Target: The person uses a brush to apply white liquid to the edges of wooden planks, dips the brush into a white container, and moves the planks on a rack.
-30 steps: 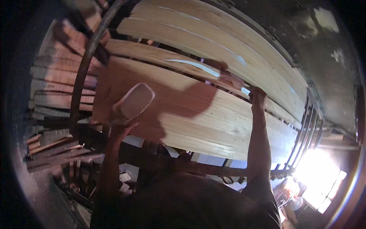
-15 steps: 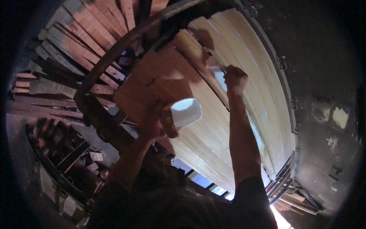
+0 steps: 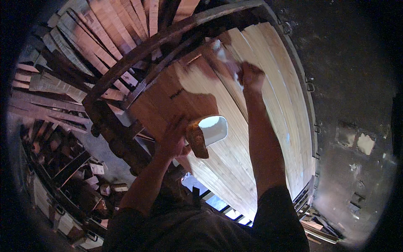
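Board marking point(image 3: 176, 94), left hand point(image 3: 174, 139) gripping white tub point(image 3: 215, 133), right hand point(image 3: 252, 78) clenched, seemingly on tool point(image 3: 236, 73)

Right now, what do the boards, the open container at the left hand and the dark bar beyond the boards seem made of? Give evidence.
Boards: bare, pale wood, smooth-looking; grain lines show.
Open container: probably plastic, whitish and smooth inside with rounded corners, brownish and rough-looking outside.
Dark bar: possibly metal, dull and slim, though shadow leaves wood possible.
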A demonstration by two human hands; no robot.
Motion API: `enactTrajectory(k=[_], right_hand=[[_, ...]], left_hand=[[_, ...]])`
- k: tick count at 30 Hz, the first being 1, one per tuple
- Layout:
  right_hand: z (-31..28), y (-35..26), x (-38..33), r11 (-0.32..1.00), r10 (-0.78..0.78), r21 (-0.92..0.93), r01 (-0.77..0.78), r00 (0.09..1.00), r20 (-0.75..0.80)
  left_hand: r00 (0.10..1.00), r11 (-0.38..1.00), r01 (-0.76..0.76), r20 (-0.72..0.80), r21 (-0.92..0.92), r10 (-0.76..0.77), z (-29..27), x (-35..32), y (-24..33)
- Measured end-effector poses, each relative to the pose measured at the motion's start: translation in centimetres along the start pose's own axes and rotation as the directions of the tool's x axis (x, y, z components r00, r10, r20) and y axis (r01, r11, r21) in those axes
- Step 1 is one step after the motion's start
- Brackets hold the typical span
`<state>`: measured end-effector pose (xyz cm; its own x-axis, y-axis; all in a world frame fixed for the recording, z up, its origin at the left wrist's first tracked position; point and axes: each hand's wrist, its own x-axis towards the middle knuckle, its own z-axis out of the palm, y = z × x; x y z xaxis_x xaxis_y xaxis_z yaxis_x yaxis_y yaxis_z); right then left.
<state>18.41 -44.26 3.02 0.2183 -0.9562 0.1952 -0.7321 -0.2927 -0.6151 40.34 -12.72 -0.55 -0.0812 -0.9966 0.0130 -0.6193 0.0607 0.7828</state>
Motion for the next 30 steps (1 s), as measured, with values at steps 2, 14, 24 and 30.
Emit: enactTrajectory(k=[2, 14, 24, 30], right_hand=[[-3.5, 4.3, -5.7, 0.988, -0.041, -0.147, 0.038, 0.999, -0.022], [-22.0, 7.4, -23.1, 0.812, 0.581, 0.032, -0.583, 0.801, -0.146], [1.2, -5.2, 2.0, 0.665, 0.521, 0.619, -0.418, 0.853, 0.017], [-0.4, -10.1, 2.2, 0.518, 0.666, 0.648, -0.559, 0.739, 0.105]], left_hand=[[0.999, 0.994, -0.046, -0.007, -0.094, 0.046, 0.0, 0.4, 0.2], [0.996, 0.993, -0.077, 0.027, -0.085, 0.08, -1.3, 1.2, 1.0], [0.99, 1.0, -0.028, 0.136, -0.008, 0.029, -4.3, 1.7, 3.1], [1.0, 0.994, -0.02, 0.022, -0.104, 0.022, -3.1, 1.0, 2.1]])
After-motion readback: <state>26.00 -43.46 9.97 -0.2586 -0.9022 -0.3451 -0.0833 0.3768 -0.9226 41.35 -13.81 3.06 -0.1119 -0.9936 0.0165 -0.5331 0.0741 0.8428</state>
